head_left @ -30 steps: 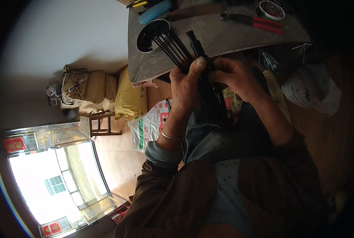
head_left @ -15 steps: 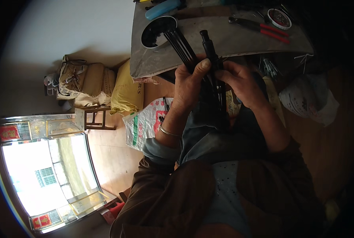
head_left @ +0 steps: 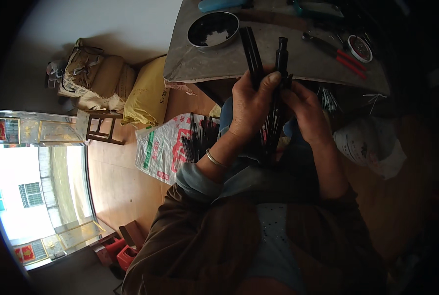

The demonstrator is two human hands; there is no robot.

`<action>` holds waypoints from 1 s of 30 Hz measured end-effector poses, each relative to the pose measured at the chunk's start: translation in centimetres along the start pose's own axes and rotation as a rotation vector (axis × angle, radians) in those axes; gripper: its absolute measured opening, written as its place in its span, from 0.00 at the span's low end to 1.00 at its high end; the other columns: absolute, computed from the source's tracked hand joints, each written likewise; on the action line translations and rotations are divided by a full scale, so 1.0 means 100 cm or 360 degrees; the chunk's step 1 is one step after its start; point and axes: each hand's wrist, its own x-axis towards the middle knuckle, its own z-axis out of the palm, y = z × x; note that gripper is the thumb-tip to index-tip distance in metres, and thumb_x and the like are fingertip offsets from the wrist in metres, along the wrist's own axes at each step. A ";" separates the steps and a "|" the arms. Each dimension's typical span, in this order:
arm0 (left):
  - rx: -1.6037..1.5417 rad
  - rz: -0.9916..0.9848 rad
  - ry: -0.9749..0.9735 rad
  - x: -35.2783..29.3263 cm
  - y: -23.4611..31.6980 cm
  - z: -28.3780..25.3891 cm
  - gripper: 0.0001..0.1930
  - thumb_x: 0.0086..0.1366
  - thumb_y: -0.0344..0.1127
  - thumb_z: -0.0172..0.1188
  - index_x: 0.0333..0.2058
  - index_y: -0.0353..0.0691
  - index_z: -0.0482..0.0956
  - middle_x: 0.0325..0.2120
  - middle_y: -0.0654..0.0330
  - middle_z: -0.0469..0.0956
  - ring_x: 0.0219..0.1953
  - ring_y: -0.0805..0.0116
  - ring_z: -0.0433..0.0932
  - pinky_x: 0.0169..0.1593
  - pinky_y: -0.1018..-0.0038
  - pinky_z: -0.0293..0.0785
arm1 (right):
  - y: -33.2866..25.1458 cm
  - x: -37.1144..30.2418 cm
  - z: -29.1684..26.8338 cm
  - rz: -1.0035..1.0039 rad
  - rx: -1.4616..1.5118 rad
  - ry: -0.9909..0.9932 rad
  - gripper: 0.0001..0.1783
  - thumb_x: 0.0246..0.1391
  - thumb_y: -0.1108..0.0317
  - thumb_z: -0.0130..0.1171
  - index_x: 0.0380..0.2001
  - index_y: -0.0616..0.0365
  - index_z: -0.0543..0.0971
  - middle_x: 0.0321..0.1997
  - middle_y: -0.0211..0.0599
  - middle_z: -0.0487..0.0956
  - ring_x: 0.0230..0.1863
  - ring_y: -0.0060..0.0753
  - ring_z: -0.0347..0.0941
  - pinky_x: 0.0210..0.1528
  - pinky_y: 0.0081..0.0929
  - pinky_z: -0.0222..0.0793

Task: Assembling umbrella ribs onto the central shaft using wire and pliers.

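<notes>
My left hand (head_left: 251,103) is closed around a few long black tubes (head_left: 252,54), which stick up past its thumb and tilt a little to the left. Just right of them stands a black rod with a stepped, narrower top (head_left: 281,54). My right hand (head_left: 303,105) pinches this rod's lower part, its fingers against small dark parts I cannot make out. Below both hands a bundle of thin black rods (head_left: 272,130) hangs down between my knees, its lower end dark.
A bowl of small black pieces (head_left: 213,44) stands on the grey table (head_left: 180,64), with red-handled pliers (head_left: 347,61) and a small white dish (head_left: 360,48) to the right. More black rods (head_left: 199,137) lie on a printed sack (head_left: 155,152) to my left. A wooden stool (head_left: 101,128) stands beyond it.
The view has shifted, so the sack with black rods shows more. The thin black rods fanned from my left hand toward the bowl are replaced by fewer, thicker-looking tubes held more upright.
</notes>
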 end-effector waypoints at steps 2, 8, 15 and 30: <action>-0.0017 0.0006 0.0000 -0.001 0.004 0.003 0.11 0.64 0.34 0.59 0.40 0.32 0.75 0.28 0.62 0.79 0.31 0.78 0.75 0.37 0.80 0.73 | 0.001 0.001 -0.004 -0.0008 -0.0041 -0.0011 0.10 0.61 0.67 0.52 0.41 0.60 0.77 0.34 0.24 0.77 0.36 0.13 0.70 0.41 0.15 0.66; -0.0060 0.0082 -0.0004 -0.001 0.003 0.004 0.09 0.63 0.32 0.59 0.39 0.33 0.75 0.28 0.62 0.79 0.31 0.79 0.75 0.35 0.80 0.73 | 0.002 0.000 -0.005 -0.0004 -0.0099 0.0005 0.09 0.61 0.67 0.53 0.40 0.60 0.77 0.33 0.23 0.76 0.36 0.11 0.69 0.39 0.14 0.65; -0.0062 0.0097 0.0030 -0.005 0.004 0.005 0.09 0.63 0.32 0.59 0.40 0.33 0.75 0.27 0.62 0.78 0.31 0.79 0.75 0.34 0.81 0.72 | 0.004 -0.001 -0.003 -0.0010 -0.0043 0.0020 0.09 0.61 0.66 0.53 0.39 0.59 0.76 0.32 0.22 0.76 0.33 0.10 0.69 0.36 0.12 0.64; -0.0029 0.0110 0.0034 -0.015 0.007 0.003 0.09 0.65 0.31 0.56 0.42 0.34 0.74 0.29 0.64 0.78 0.31 0.81 0.74 0.35 0.82 0.71 | -0.009 -0.006 0.013 -0.0189 -0.0289 0.0035 0.09 0.62 0.65 0.53 0.37 0.60 0.75 0.32 0.25 0.75 0.36 0.13 0.69 0.39 0.15 0.65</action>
